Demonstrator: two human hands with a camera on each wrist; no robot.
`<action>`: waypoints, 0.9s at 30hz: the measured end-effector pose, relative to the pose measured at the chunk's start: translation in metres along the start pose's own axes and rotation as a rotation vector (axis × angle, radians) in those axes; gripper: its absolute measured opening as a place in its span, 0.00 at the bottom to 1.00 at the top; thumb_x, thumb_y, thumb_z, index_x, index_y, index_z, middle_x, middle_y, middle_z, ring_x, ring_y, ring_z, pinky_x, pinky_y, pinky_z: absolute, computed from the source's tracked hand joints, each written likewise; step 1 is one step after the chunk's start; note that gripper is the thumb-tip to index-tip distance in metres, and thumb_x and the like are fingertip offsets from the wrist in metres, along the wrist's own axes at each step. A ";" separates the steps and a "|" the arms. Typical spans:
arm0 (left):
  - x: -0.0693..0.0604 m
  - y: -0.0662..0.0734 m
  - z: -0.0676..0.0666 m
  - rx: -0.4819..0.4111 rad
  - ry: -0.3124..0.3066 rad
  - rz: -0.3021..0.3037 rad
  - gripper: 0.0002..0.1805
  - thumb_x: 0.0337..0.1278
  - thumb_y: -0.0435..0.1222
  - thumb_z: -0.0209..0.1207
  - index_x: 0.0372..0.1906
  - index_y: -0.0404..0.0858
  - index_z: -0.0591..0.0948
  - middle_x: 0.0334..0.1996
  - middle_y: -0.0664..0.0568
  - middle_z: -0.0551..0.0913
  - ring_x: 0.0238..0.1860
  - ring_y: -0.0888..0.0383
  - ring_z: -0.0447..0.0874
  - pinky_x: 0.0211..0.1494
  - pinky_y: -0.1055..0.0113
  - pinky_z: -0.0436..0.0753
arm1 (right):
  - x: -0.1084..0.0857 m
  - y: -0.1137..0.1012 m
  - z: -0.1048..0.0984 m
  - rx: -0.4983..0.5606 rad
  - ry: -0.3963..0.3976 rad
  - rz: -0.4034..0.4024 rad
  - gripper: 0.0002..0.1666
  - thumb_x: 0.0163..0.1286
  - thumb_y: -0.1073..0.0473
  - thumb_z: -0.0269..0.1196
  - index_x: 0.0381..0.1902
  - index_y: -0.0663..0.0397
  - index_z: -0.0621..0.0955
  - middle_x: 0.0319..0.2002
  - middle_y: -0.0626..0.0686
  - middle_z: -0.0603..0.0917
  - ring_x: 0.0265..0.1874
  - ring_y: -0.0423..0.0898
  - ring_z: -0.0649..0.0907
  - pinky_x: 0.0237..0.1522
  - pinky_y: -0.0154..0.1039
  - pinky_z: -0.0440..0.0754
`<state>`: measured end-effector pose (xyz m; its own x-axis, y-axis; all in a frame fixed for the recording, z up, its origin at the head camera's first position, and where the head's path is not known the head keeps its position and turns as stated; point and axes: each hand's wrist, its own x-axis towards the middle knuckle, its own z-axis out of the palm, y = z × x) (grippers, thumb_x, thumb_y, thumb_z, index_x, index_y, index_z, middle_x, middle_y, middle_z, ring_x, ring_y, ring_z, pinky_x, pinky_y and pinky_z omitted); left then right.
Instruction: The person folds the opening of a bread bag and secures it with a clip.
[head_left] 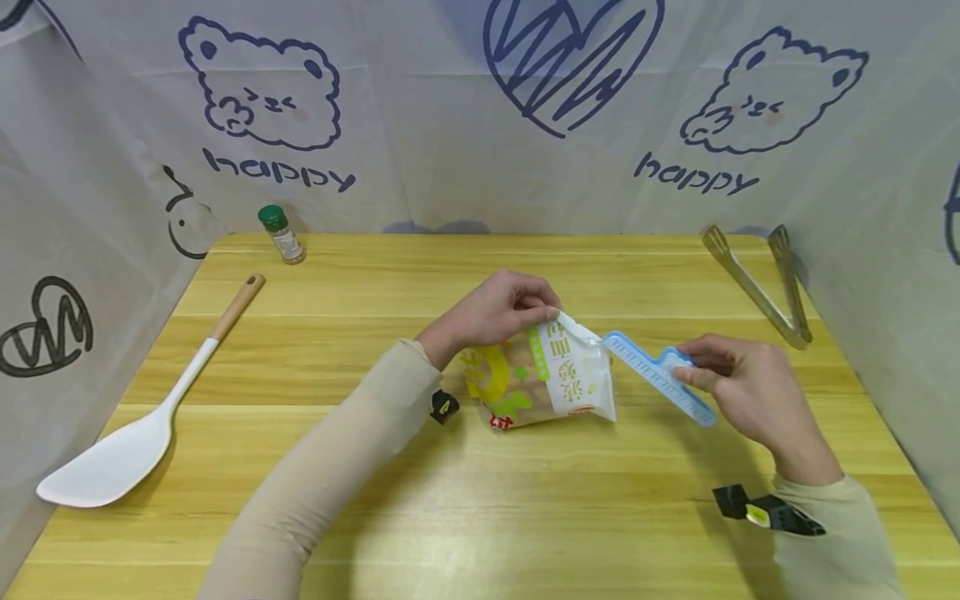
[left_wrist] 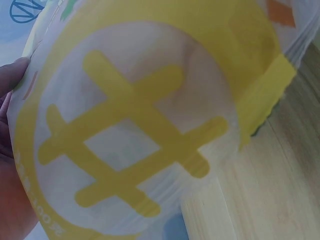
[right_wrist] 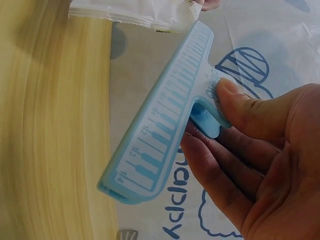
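Note:
A printed plastic food bag (head_left: 525,383) with yellow, green and red markings stands tilted near the middle of the table. My left hand (head_left: 498,308) pinches its upper edge between thumb and fingers. In the left wrist view the bag (left_wrist: 132,125) fills most of the picture. My right hand (head_left: 750,383) holds a light blue bag clip (head_left: 656,375) by its grip tabs, thumb on one side and fingers on the other. The clip's far end lies close to the bag's white end; whether they touch I cannot tell. Ruler-like marks run along the clip (right_wrist: 155,120) in the right wrist view.
A white spatula (head_left: 120,458) with a wooden handle lies at the left. At the back left stands a green-capped shaker bottle (head_left: 285,237). Metal tongs (head_left: 765,287) lie spread at the back right. Patterned cloth (head_left: 427,117) walls the table's back and sides.

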<state>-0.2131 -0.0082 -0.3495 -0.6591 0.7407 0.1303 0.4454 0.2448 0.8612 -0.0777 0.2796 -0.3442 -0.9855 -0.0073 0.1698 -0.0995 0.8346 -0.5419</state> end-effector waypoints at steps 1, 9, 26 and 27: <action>0.000 0.000 0.000 0.000 0.000 0.002 0.05 0.67 0.30 0.59 0.40 0.33 0.84 0.31 0.53 0.86 0.32 0.59 0.83 0.40 0.68 0.79 | 0.000 0.000 0.000 0.001 0.001 0.000 0.10 0.66 0.60 0.69 0.42 0.60 0.87 0.35 0.57 0.88 0.31 0.51 0.86 0.27 0.37 0.77; 0.001 -0.001 0.000 0.001 -0.006 0.007 0.05 0.68 0.30 0.59 0.41 0.33 0.84 0.32 0.54 0.86 0.31 0.59 0.83 0.40 0.68 0.79 | 0.000 0.005 0.001 0.016 -0.011 -0.005 0.09 0.66 0.59 0.69 0.41 0.59 0.87 0.35 0.57 0.88 0.31 0.51 0.86 0.27 0.37 0.76; 0.003 0.000 0.004 0.014 -0.023 0.028 0.06 0.68 0.30 0.58 0.41 0.33 0.84 0.32 0.54 0.86 0.31 0.59 0.83 0.39 0.68 0.80 | 0.005 0.006 0.004 0.042 -0.081 0.009 0.06 0.65 0.59 0.69 0.38 0.56 0.85 0.32 0.51 0.86 0.29 0.47 0.80 0.28 0.39 0.73; 0.003 0.000 0.004 0.016 -0.024 0.029 0.06 0.68 0.30 0.58 0.41 0.33 0.84 0.32 0.53 0.86 0.31 0.59 0.83 0.39 0.68 0.80 | 0.005 0.006 0.004 0.042 -0.085 0.014 0.06 0.65 0.59 0.69 0.38 0.56 0.85 0.33 0.52 0.86 0.29 0.47 0.80 0.28 0.39 0.73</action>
<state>-0.2128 -0.0033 -0.3515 -0.6310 0.7624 0.1433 0.4739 0.2325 0.8493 -0.0835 0.2823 -0.3495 -0.9948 -0.0441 0.0923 -0.0896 0.8110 -0.5782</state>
